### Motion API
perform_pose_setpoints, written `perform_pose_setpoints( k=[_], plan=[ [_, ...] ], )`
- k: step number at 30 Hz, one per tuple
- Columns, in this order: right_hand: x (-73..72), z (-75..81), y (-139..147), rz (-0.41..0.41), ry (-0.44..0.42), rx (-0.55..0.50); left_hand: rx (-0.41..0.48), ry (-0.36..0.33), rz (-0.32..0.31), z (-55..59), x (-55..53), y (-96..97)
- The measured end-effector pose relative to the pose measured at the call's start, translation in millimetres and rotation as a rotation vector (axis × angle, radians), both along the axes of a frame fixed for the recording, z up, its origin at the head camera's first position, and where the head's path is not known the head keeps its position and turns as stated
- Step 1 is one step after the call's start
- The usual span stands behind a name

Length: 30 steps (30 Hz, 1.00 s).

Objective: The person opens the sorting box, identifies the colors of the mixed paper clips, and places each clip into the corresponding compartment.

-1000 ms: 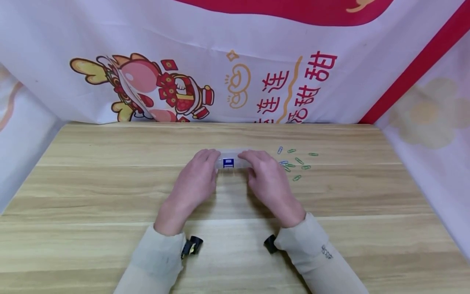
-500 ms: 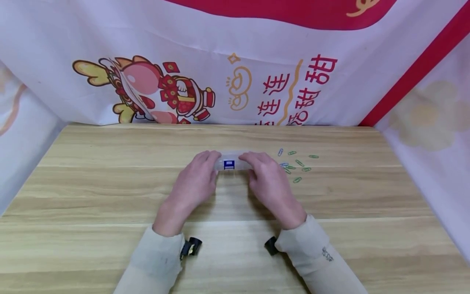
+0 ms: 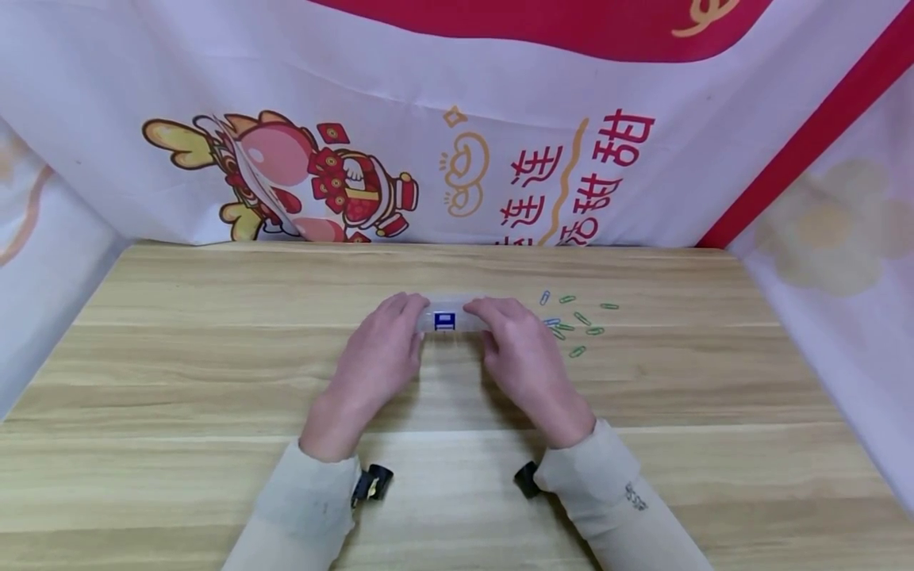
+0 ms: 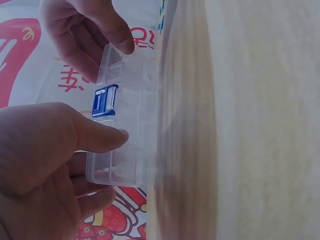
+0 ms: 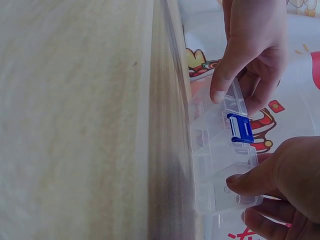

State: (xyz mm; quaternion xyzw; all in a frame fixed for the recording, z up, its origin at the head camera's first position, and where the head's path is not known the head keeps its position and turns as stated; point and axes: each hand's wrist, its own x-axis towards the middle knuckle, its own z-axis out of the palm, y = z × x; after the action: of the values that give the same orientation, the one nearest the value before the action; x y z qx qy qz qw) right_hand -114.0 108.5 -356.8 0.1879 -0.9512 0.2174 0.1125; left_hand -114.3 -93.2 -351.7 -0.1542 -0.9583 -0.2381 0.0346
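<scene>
A clear plastic compartment box (image 3: 457,319) with a blue latch (image 3: 445,320) is at the middle of the table, held from both ends. My left hand (image 3: 377,349) grips its left end, the thumb against the near face and the fingers behind. At the other end my right hand (image 3: 527,357) has the same grip. In the left wrist view the box (image 4: 132,107) shows dividers through its clear wall, and the right hand (image 4: 92,30) appears beyond it. The right wrist view shows the box (image 5: 217,155) standing near the tabletop; I cannot tell whether it touches.
Several green paper clips (image 3: 582,319) and a blue paper clip (image 3: 546,298) lie scattered just right of the right hand. A white and red printed cloth (image 3: 428,71) hangs along the back edge of the wooden table (image 3: 214,381).
Both hands keep their grip and the box stays in place. The head view has shifted slightly.
</scene>
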Motion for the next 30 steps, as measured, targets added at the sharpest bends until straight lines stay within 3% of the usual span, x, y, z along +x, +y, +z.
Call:
perform_pose_setpoints(
  k=[3,10,30],
  plan=[
    [1.0,-0.9,-0.5,0.008,0.015,0.003,0.010,0.024,0.000,-1.1,1.1,0.1],
    [2.1,-2.6,-1.7,0.002,0.027,0.004,0.021,-0.015,0.023,1.0,3.2,-0.4],
    [1.2,-3.2,0.3,-0.006,0.049,0.017,0.037,-0.035,0.025,1.1,0.6,-0.7]
  ],
)
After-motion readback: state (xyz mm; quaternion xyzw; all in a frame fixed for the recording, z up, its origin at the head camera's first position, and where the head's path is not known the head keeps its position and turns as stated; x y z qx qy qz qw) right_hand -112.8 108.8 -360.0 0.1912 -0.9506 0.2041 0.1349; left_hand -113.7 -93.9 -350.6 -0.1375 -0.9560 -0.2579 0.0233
